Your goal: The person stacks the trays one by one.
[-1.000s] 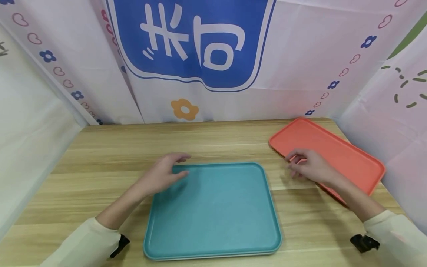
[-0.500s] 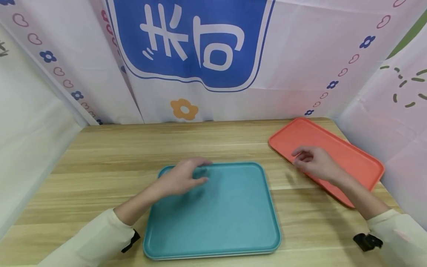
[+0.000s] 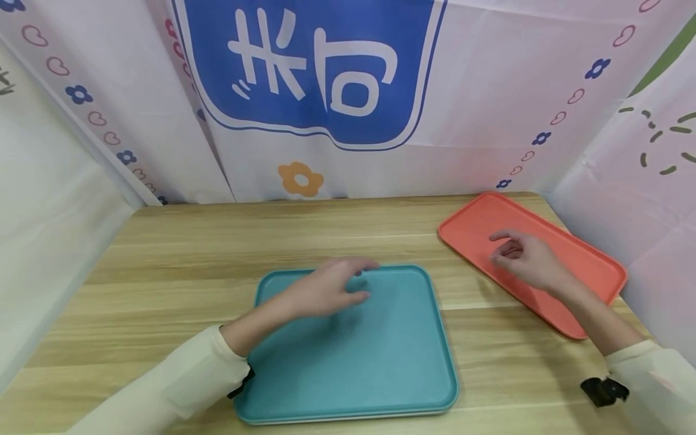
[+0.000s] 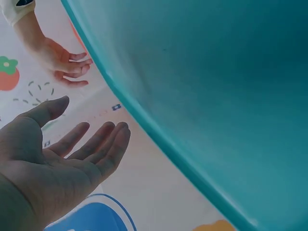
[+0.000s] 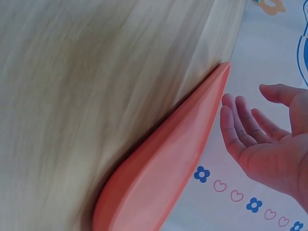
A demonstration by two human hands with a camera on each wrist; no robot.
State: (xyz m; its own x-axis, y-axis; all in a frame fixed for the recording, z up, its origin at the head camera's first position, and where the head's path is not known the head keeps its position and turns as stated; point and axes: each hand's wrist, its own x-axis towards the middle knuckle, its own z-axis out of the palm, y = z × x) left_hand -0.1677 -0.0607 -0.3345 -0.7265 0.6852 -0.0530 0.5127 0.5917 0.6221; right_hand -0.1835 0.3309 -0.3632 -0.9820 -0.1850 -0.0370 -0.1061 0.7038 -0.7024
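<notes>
so there's a teal rectangular tray with rounded corners, plastic-looking point(image 3: 375, 362), lying in the near middle of a light wood-grain table point(image 3: 217, 235), and the left hand point(image 3: 328, 289) is above its far part, fingers loosely stretched and thumb spread, just apart from the surface in the left wrist view. Over at the far right a coral-red, longer rectangular tray, also plastic-looking point(image 3: 568, 251), sits at an angle, with the right hand point(image 3: 526, 258) over it, relaxed, fingers slightly bent, thumb apart. Behind the table hangs a white printed cloth point(image 3: 462, 133) with a big blue patch on it
</notes>
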